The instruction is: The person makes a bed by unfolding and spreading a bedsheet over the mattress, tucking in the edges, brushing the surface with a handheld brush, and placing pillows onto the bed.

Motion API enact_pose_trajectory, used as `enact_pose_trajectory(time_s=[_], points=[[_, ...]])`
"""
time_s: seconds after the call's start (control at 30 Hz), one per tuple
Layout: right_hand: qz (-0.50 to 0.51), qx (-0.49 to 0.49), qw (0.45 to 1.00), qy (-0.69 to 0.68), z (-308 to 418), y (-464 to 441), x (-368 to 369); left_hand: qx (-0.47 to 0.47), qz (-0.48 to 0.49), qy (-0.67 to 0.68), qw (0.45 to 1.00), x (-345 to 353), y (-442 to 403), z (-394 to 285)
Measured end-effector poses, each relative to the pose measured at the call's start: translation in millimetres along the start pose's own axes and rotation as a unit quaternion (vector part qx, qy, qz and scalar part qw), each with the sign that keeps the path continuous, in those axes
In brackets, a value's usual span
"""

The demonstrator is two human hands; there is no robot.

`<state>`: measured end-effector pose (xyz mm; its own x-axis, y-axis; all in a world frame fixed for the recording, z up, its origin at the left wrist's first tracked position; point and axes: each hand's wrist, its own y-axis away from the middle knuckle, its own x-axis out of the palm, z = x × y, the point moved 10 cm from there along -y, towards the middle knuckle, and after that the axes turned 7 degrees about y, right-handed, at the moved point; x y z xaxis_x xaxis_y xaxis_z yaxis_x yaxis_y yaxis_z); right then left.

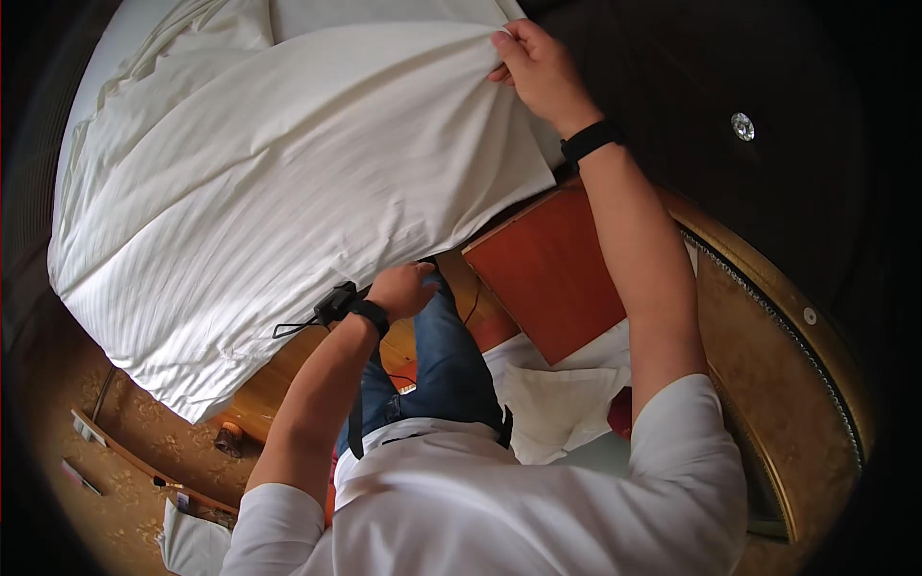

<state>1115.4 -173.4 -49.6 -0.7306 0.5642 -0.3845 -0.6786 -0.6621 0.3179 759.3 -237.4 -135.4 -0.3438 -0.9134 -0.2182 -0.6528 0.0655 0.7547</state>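
A white striped bed sheet (259,173) spreads over the bed, with folds running across it and its near edge hanging down. At the far right corner, my right hand (540,72) pinches the sheet between thumb and fingers and holds it raised. My left hand (401,290) is low at the sheet's near edge, in front of my legs. Its fingers are curled closed, and whatever they may hold is hidden. A black strap with a small black device (336,303) is on my left wrist; a black band (590,142) circles my right wrist.
A reddish-brown bedside cabinet (547,269) stands close to the bed on the right. Below it lies a white pillow (562,408). The dark headboard (691,77) has a crystal button. A curved gold-trimmed piece (797,355) is at far right. Patterned carpet (134,413) shows lower left.
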Motion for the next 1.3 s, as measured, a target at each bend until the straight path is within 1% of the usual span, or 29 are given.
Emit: enact_pose_trajectory(time_s=[0.07, 0.1, 0.17, 0.27, 0.33, 0.4, 0.43, 0.47, 0.53, 0.6, 0.63, 0.67, 0.7, 0.73, 0.8, 0.83, 0.87, 0.93, 1.0, 1.07, 1.13, 1.17, 1.2, 1.23, 1.27, 1.3], points=[[-0.023, -0.051, 0.986, 0.154, 1, 3, -8, 0.022, 0.022, 0.01, 0.999, 6, -3, -16], [-0.043, -0.096, 0.966, 0.237, -17, 5, -19, 0.023, 0.022, 0.008, 0.999, 8, -4, -18], [-0.057, -0.041, 0.97, 0.231, -73, 18, -38, 0.027, -0.002, 0.023, 0.999, 5, 0, -17], [-0.099, 0.013, 0.965, 0.243, -89, 54, -68, -0.007, 0.008, 0.041, 0.999, 4, 11, -5], [-0.144, 0.025, 0.951, 0.271, -91, 67, -95, -0.012, 0.008, 0.031, 0.999, 13, 15, 19], [-0.195, 0.017, 0.941, 0.276, -90, 73, -118, -0.014, 0.004, 0.023, 1.0, 25, 14, 49], [-0.228, 0.029, 0.936, 0.265, -90, 76, -130, -0.027, -0.003, -0.007, 1.0, 30, 13, 65], [-0.258, 0.02, 0.934, 0.244, -84, 76, -135, -0.041, -0.009, -0.036, 0.998, 28, 17, 70], [-0.284, 0.023, 0.934, 0.216, -82, 67, -126, -0.057, -0.027, -0.017, 0.998, 22, 25, 79], [-0.21, 0.127, 0.964, 0.104, -108, 40, -105, -0.068, -0.045, -0.002, 0.997, 16, 28, 89], [-0.171, 0.157, 0.958, 0.169, -120, 27, -100, -0.082, -0.046, -0.01, 0.996, 20, 30, 101], [-0.142, 0.11, 0.948, 0.262, -157, 4, -99, -0.093, -0.05, -0.019, 0.994, 20, 29, 109], [-0.092, 0.128, 0.946, 0.283, -170, 0, -90, -0.127, -0.023, -0.007, 0.992, 15, 30, 108], [-0.044, 0.146, 0.941, 0.304, -178, -3, -82, -0.121, -0.03, -0.011, 0.992, 11, 30, 105], [-0.078, 0.125, 0.928, 0.341, -175, 4, -79, -0.128, -0.042, 0.045, 0.99, -2, 24, 104], [-0.085, 0.105, 0.942, 0.308, -170, 10, -74, -0.095, -0.066, 0.081, 0.99, -20, 18, 90], [-0.089, 0.085, 0.954, 0.274, -162, 20, -67, -0.09, -0.072, 0.076, 0.99, -41, 13, 76], [-0.134, 0.026, 0.953, 0.27, -111, 50, -62, 0.029, -0.22, 0.118, 0.968, -126, 3, 15], [-0.128, -0.078, 0.948, 0.282, -76, 83, -45, 0.148, -0.322, 0.101, 0.93, -203, -6, -63], [-0.123, -0.195, 0.933, 0.275, -27, 112, -29, 0.271, -0.326, 0.05, 0.904, -245, -18, -147], [-0.067, -0.232, 0.922, 0.301, -3, 128, -15, 0.331, -0.204, -0.119, 0.914, -230, -42, -210], [-0.057, -0.247, 0.919, 0.301, 4, 133, -12, 0.329, -0.114, -0.16, 0.924, -207, -65, -212], [-0.062, -0.245, 0.92, 0.301, 8, 135, -14, 0.325, -0.023, -0.2, 0.924, -184, -80, -216], [-0.064, -0.249, 0.915, 0.311, 12, 135, -16, 0.261, 0.08, -0.257, 0.927, -161, -97, -206], [-0.066, -0.252, 0.911, 0.321, 12, 136, -21, 0.263, 0.083, -0.261, 0.925, -160, -105, -199], [-0.073, -0.233, 0.919, 0.309, 8, 133, -33, 0.292, 0.041, -0.244, 0.924, -170, -114, -187]])
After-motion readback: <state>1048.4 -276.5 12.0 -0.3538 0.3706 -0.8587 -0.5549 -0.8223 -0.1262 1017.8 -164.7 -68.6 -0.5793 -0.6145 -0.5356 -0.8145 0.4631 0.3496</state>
